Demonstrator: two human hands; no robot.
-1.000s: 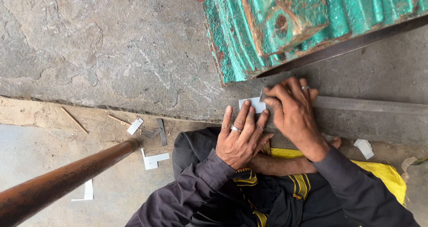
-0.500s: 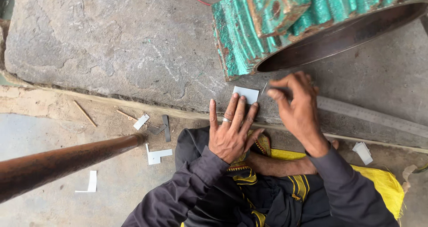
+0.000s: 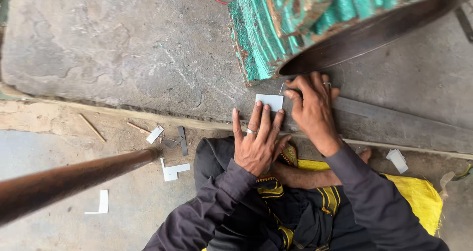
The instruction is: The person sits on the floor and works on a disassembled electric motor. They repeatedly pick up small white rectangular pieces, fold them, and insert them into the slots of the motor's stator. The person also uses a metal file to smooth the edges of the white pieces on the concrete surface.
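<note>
Left hand (image 3: pixel 257 143) lies flat, palm down, fingers spread and straight, gripping nothing; its fingertips press on the near edge of the white card (image 3: pixel 269 101), which lies on the stone slab (image 3: pixel 123 49). Right hand (image 3: pixel 311 105) sits just at 3 o'clock of the card, fingers curled down, tips touching the card's right edge and the flat metal bar (image 3: pixel 394 125); whether it pinches anything, I can't tell. The green machine (image 3: pixel 276 29) looms at 12 o'clock, very near the card. Down at 8 o'clock, well apart, white offcuts (image 3: pixel 172 171) litter the floor beside a brown pole (image 3: pixel 74 179). Yellow cloth (image 3: pixel 419 197) lies at 4 o'clock.
</note>
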